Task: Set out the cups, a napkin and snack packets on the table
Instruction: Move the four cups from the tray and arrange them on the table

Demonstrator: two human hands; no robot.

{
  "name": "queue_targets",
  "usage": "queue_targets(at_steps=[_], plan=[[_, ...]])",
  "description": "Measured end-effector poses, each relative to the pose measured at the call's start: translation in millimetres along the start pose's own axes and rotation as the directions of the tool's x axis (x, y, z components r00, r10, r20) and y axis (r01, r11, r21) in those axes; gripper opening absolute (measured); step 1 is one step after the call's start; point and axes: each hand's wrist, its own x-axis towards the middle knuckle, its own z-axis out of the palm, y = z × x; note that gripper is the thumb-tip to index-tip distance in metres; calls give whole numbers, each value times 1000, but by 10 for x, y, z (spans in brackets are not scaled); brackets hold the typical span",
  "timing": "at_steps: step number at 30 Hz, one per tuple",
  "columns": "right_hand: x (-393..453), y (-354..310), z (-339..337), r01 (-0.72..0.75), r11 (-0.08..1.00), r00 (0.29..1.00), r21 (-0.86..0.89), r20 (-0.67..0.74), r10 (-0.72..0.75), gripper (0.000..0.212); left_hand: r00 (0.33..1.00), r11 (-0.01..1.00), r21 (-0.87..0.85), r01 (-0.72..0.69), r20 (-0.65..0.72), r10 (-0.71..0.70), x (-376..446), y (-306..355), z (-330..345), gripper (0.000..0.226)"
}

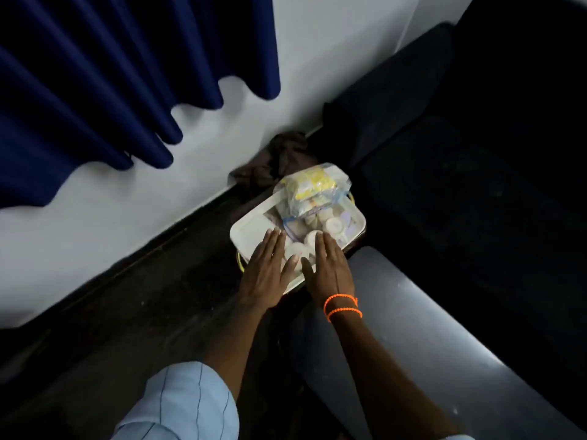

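The white tray sat low by the wall, loaded with small white cups and a clear bag of snack packets; the left hand and right hand lay open and flat at its near edge, gripping nothing; the step looked like fetching the supplies, none yet set out; next, I judged, both hands needed a level grip on the rim, lest the bag slide.

A white tray sits on the dark floor, near the wall. On the tray lie small white cups and a clear bag of snack packets.
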Motion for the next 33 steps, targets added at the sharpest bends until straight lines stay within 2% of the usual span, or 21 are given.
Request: queue_targets(at_steps=[4,7,11,15,20,24,29,31,33], plan=[[-156,-151,495,-11,999,998,43,61,9,52,984,987,1,158,86,-158,-158,-361,206,65],[-227,-216,745,-36,995,994,89,104,27,40,977,981,7,195,86,-195,-205,-449,333,65],[-230,-310,917,-166,952,979,258,155,129,40,968,969,-49,243,80,-239,-229,-502,484,61],[-214,-354,948,-310,834,947,457,228,228,45,909,879,-238,413,49,-414,-151,-427,591,54],[-221,-317,844,-284,777,957,562,216,194,45,814,766,-318,559,33,-580,-69,-275,576,72],[-261,-335,729,-275,722,961,635,190,199,45,756,697,-410,588,-29,-654,-87,-161,513,77],[-374,-361,623,-272,620,959,736,154,238,52,647,612,-477,631,-111,-754,-61,-91,420,67],[-410,-345,572,-291,549,946,784,149,288,49,607,555,-558,617,-111,-787,-96,-49,397,63],[-430,-303,490,-323,428,912,844,157,379,37,597,487,-682,545,-91,-797,-196,46,396,59]])
